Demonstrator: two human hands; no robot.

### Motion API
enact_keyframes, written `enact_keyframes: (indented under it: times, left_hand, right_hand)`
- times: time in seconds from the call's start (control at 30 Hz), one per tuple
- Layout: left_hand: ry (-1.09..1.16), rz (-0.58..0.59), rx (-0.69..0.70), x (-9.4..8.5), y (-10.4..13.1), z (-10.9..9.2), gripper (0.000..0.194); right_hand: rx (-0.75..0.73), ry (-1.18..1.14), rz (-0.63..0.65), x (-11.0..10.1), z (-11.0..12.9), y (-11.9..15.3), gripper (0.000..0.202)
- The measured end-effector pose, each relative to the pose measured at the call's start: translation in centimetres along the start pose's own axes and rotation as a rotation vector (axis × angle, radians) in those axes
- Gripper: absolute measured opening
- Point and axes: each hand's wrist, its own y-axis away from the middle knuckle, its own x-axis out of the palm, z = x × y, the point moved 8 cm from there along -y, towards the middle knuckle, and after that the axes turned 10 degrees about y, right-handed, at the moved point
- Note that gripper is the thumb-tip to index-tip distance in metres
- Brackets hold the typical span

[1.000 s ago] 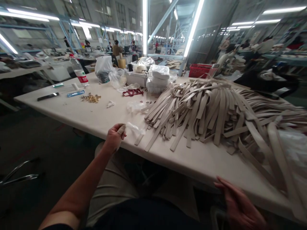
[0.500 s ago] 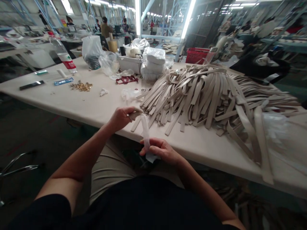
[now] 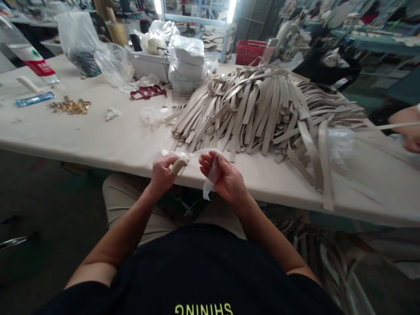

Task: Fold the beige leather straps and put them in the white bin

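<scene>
A thin, translucent white strip runs between my two hands just above the table's front edge. My left hand is closed on its crumpled left end; a beige covering wraps one of that hand's digits. Across the palm of my right hand lies the other part, held by curled fingers and thumb, with its loose end hanging below. Beyond both hands a big heap of beige flat straps spreads over the table.
Small gold-coloured metal pieces, a blue packet and a bottle sit left. Plastic bags, a white box and dark red straps stand behind. Another person's hand shows at the right edge.
My right hand has risen, turning its palm up, and the strip now runs sideways rather than down. The view has tilted down and shifted right; another person's hand has come into view.
</scene>
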Motion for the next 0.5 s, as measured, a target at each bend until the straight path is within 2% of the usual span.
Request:
enact_keyframes:
  times: [0.13, 0.23, 0.33, 0.5]
  left_hand:
    - [0.303, 0.23, -0.171, 5.1, 3.7, -0.5, 0.038]
    - [0.556, 0.324, -0.342, 7.9, 5.1, -0.2, 0.035]
    - [0.66, 0.317, -0.478, 8.9, 6.1, 0.7, 0.037]
    - [0.813, 0.184, -0.589, 8.5, 7.8, 2.5, 0.037]
  right_hand:
    - [-0.041, -0.054, -0.005, 0.4, 0.5, -0.3, 0.017]
    - [-0.04, -0.048, 0.023, 1.2, 0.4, -0.1, 0.02]
    - [-0.055, -0.026, -0.01, 0.7, 0.9, -0.2, 0.022]
    - [-0.099, -0.022, -0.093, -1.7, 2.0, -0.7, 0.024]
